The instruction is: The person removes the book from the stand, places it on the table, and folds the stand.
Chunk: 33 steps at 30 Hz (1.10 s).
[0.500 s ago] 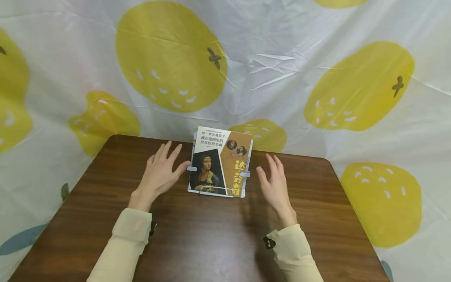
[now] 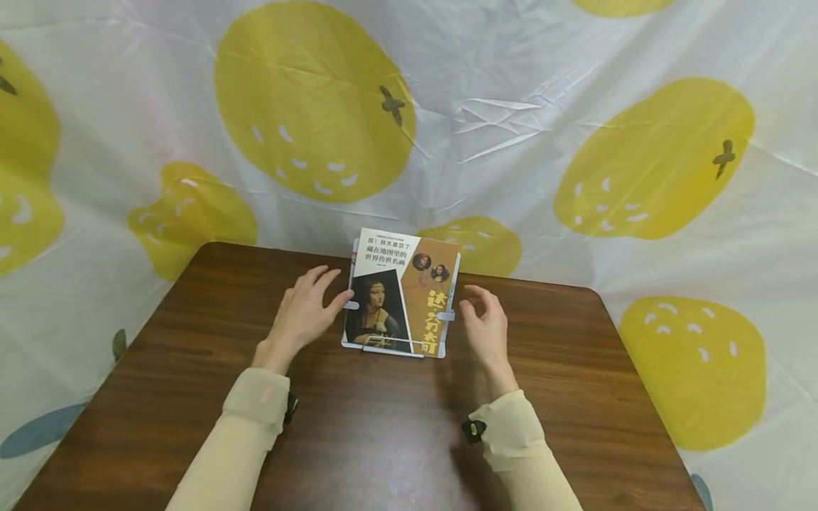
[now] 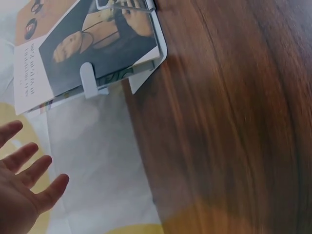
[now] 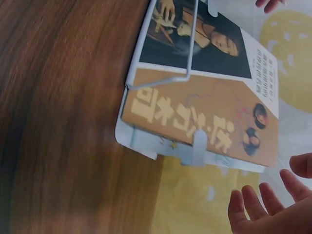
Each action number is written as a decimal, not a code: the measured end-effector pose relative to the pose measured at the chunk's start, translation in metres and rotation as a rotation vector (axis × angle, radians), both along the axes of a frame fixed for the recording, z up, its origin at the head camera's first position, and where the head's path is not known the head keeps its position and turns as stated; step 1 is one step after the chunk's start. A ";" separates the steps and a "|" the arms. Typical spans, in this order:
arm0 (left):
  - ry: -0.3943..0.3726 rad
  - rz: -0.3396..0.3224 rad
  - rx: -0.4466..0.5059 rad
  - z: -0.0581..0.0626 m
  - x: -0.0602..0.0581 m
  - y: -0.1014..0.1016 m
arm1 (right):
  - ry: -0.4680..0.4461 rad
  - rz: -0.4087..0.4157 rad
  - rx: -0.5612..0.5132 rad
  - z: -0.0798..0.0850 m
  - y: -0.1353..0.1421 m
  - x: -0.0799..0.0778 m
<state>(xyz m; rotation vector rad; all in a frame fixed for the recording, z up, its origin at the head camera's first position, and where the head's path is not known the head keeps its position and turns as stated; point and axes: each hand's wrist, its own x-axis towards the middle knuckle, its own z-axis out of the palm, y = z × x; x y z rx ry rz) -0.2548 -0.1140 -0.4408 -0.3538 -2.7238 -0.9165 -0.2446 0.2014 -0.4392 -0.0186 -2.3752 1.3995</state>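
Observation:
A book [image 2: 404,291] with a painted portrait on its cover leans upright in a white book stand [image 4: 125,134] toward the back of the table. White clips hold its pages at the left side [image 2: 351,306] and right side [image 2: 445,315], and a wire bar [image 4: 191,44] crosses its lower front. My left hand [image 2: 299,316] is beside the left edge, fingers spread, thumb tip close by the left clip. To the right, my right hand [image 2: 487,332] hovers with fingers slightly bent, its thumb a short way from the right clip. Both wrist views show empty palms.
The brown wooden table [image 2: 377,440] has rounded back corners. Right behind it hangs a white curtain [image 2: 486,163] printed with large yellow fruits. Dark wrist straps show at both sleeve cuffs [image 2: 258,401].
Both hands have moved inward toward the book's sides, the left one to the right and the right one to the left. The right fingers have bent more. The book stays in place.

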 end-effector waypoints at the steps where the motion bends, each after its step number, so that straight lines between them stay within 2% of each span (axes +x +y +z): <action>1: 0.000 0.000 0.016 -0.001 -0.002 0.001 | -0.008 -0.009 -0.013 -0.001 -0.001 -0.002; 8: 0.024 0.026 0.135 -0.007 -0.013 0.010 | -0.042 -0.030 -0.079 -0.005 -0.010 -0.018; 13: 0.057 0.020 0.243 -0.012 -0.026 0.020 | -0.077 -0.031 -0.146 -0.005 -0.016 -0.029; 21: 0.053 0.058 0.287 -0.019 -0.043 0.033 | -0.092 -0.095 -0.240 -0.006 -0.023 -0.046; 33: 0.039 0.107 0.377 -0.024 -0.053 0.049 | -0.080 -0.216 -0.281 -0.012 -0.038 -0.056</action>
